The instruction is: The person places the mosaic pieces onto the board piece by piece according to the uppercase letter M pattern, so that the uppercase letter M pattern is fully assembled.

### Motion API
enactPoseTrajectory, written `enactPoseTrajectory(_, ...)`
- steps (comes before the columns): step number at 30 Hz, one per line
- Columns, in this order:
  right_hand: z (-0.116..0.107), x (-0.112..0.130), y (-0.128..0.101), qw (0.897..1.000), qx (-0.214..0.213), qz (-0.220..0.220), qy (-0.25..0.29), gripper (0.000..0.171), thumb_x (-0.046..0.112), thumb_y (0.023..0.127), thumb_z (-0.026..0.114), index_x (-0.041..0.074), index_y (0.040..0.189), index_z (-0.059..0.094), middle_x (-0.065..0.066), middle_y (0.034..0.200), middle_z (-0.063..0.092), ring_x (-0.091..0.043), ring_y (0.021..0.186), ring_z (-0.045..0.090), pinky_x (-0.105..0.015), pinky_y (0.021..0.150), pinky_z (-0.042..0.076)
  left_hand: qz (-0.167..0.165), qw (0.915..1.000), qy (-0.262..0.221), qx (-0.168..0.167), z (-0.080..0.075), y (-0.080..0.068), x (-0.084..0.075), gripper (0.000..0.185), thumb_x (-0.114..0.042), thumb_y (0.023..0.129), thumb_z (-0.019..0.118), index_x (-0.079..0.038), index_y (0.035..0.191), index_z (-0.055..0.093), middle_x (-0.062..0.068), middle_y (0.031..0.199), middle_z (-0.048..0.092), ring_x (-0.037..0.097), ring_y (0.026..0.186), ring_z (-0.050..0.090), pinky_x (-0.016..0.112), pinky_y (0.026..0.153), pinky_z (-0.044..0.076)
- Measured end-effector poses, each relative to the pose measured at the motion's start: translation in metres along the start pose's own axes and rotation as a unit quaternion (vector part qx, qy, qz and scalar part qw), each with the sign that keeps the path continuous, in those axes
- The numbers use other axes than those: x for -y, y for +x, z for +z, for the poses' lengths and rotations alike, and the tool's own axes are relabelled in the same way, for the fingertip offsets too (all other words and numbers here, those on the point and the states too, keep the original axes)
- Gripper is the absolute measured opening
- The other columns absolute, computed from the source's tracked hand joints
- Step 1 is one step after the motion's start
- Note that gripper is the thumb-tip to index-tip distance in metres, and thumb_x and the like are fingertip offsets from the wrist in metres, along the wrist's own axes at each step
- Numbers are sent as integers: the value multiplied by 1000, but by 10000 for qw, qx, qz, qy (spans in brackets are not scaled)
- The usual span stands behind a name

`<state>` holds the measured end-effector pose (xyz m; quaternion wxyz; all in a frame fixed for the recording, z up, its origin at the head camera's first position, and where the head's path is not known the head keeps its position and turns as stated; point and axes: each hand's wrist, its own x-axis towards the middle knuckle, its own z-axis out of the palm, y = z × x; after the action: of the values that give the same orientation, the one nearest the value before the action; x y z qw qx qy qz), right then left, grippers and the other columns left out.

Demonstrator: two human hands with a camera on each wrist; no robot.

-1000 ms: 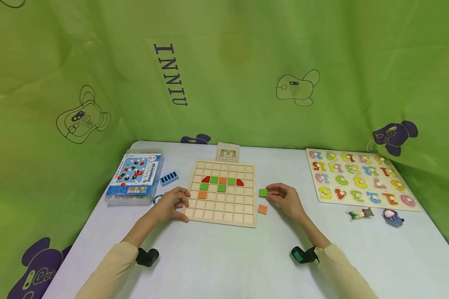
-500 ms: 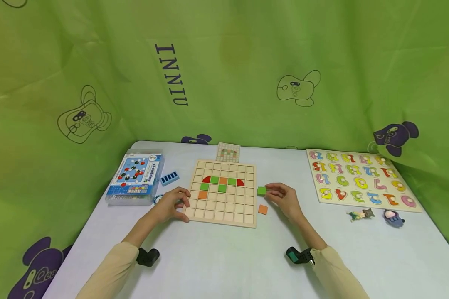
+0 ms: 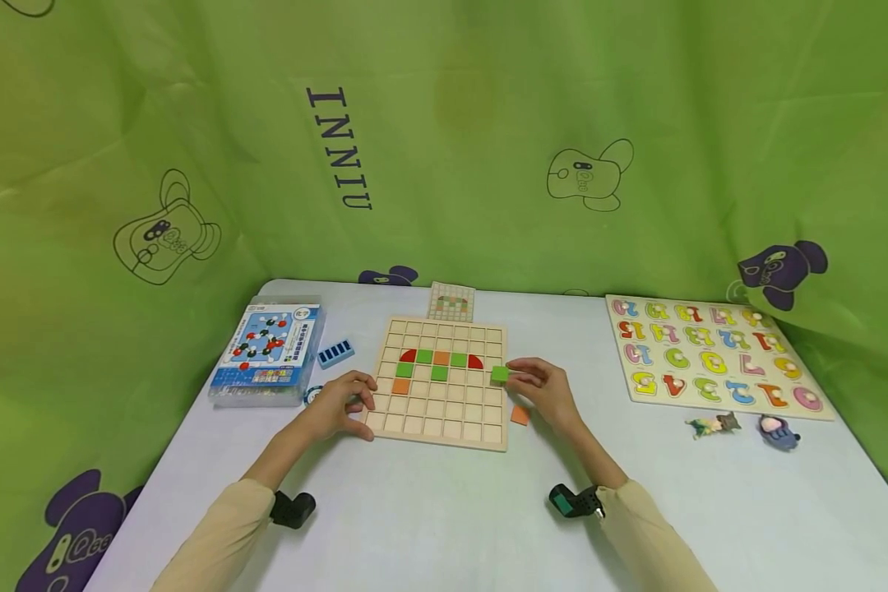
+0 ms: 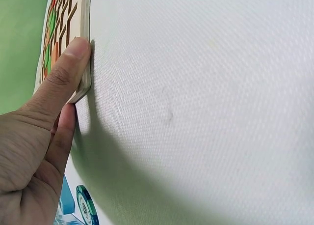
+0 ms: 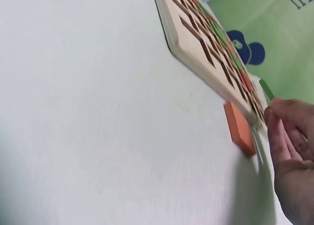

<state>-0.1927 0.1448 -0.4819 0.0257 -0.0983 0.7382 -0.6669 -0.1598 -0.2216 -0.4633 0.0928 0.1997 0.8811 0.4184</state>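
Observation:
A wooden grid board [image 3: 444,411] lies on the table, with red, green and orange pieces set in its upper cells. My left hand [image 3: 336,405] holds the board by its left side; in the left wrist view the thumb [image 4: 76,50] presses near its corner while another finger lies against the adjoining edge. Between thumb and fingers my right hand [image 3: 548,393] pinches a green square tile [image 3: 499,374], which overlaps the board's right rim. The right wrist view shows that green tile [image 5: 266,89] raised edge-on. An orange square tile [image 3: 520,415] lies beside the board, just below the right hand.
A small pattern card [image 3: 451,301] touches the board's far edge. Boxed molecule set [image 3: 266,349], blue slotted block [image 3: 335,353] and a round chip [image 3: 312,395] are at left. To the right lie a number puzzle [image 3: 710,353] and two small figurines [image 3: 714,423], [image 3: 779,432].
My right hand has moved left with the green tile, from beside the board to over its right rim. The left hand stays at the board's left side.

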Motion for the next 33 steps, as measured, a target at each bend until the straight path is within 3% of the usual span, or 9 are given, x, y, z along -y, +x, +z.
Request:
enactPoseTrajectory(8,17,-2,9,9997,103,85,-209,30,-6,83,69,-9,112,62,-26,114,63,-23,93,65,-16,76,56,22,10000,-71,-3,0,-1,1,35,-4,60,88,0,82,61,18,121,53,34,113,47,35,88,56)
enactPoseTrajectory(15,27,-1,12,9939,69,-292,-1057,26,-6,82,71,-7,107,66,-23,103,67,-31,86,66,-15,69,56,32,10000,-76,-5,0,0,2,36,-5,60,88,0,83,60,18,121,53,34,113,47,36,88,56)
enactPoseTrajectory(20,30,1,12,9879,-13,-491,-1471,26,-7,80,72,-5,105,67,-20,98,69,-28,82,67,-17,66,56,56,10000,-51,-3,0,0,1,36,-5,60,88,0,82,60,18,121,53,34,113,48,36,87,56)
enactPoseTrajectory(28,31,1,13,9892,158,-471,-1378,29,-6,81,71,-6,110,65,-21,104,67,-30,87,66,-21,71,58,38,10000,-50,28,-1,1,2,36,-5,60,88,-1,82,60,19,121,53,35,113,48,36,88,56)
enactPoseTrajectory(33,31,2,14,9940,286,-375,-986,31,-8,82,70,-9,111,63,-26,106,65,-37,92,65,-22,74,58,17,10000,-25,28,0,1,2,36,-6,60,88,-2,82,60,18,122,53,34,113,48,36,89,55)
